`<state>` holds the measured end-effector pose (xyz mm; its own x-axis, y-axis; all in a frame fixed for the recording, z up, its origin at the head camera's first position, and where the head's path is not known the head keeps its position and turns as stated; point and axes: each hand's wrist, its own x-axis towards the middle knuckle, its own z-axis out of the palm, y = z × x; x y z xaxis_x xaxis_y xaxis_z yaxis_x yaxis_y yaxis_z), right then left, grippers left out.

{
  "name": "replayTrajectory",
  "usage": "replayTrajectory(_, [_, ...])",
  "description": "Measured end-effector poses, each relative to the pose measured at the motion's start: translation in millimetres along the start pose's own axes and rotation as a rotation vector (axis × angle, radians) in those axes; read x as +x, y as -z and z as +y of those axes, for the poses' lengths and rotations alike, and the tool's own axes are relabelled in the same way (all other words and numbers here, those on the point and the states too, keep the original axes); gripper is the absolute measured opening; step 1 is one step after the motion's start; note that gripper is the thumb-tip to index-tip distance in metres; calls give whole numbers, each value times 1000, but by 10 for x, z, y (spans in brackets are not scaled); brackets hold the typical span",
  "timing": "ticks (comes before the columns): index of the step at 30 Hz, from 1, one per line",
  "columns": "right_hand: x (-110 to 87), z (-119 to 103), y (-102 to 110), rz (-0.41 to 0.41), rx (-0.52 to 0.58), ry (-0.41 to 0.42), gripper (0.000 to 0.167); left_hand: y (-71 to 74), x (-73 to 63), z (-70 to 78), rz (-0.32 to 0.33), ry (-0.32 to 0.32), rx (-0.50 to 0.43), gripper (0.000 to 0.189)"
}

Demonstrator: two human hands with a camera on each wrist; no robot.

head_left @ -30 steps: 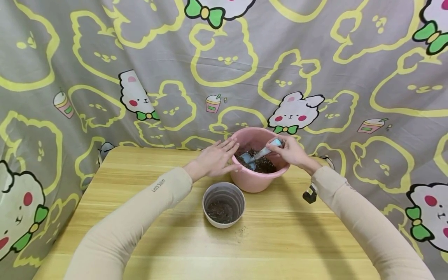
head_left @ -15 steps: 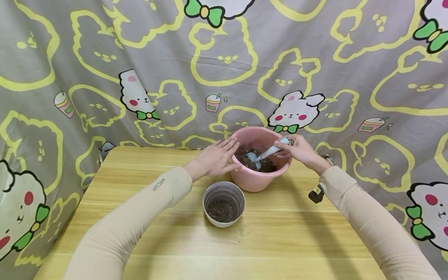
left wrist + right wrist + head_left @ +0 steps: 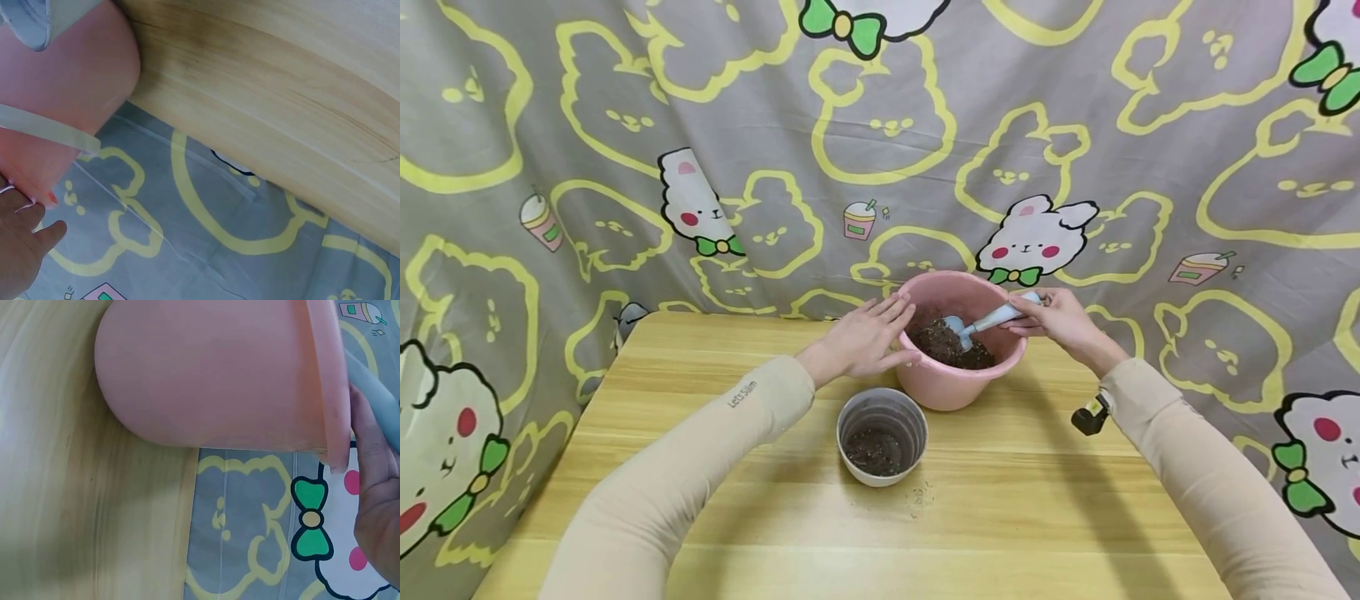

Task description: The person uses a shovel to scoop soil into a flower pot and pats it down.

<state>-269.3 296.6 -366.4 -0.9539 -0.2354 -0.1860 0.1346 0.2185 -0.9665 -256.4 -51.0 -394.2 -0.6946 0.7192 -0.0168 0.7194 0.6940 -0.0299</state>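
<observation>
In the head view, a pink bucket point(image 3: 943, 392) of dark soil point(image 3: 934, 340) stands at the back of the wooden table. My left hand point(image 3: 865, 337) rests its straight fingers on the bucket's left rim, thumb against the near side. My right hand point(image 3: 1063, 321) pinches the handle of a small light-blue trowel point(image 3: 996, 318) over the right rim. The trowel leans, its blade at the soil, partly covered. In the right wrist view, my fingers point(image 3: 375, 453) lie beside the rim, against the handle point(image 3: 378, 394). Nearer me stands a pale grey pot point(image 3: 883, 481) with a little soil at its bottom.
Soil crumbs point(image 3: 919, 498) lie on the table point(image 3: 760, 517) beside the pot. A grey patterned curtain point(image 3: 760, 125) hangs close behind the table's back edge and along its sides. A small dark device point(image 3: 1090, 417) hangs at my right wrist.
My right hand has shifted to the right with the trowel, and the blade has travelled from the left part of the soil to its middle. My left hand has stayed on the rim.
</observation>
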Motion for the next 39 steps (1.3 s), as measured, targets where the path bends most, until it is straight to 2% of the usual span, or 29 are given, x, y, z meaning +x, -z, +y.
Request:
replayTrajectory(3, [-32,24,46,0,54,16,23,-9,20,13,6,-2,-5,87])
replayTrajectory(6, [-59,55,81,0,83,17,15,-10,31,27,6,-2,-8,87])
replayTrajectory(13, [-101,102,138,7,141,16,41,-19,20,34,3,4,-5,88])
replayTrajectory(20, [-126,117,186,8,203,30,18,-15,8,26,-4,8,-3,88])
replayTrajectory(25, [-132,132,209,9,268,44,16,-11,7,21,-1,10,4,88])
replayTrajectory(39, [-151,108,202,12,292,65,13,4,0,11,1,8,2,89])
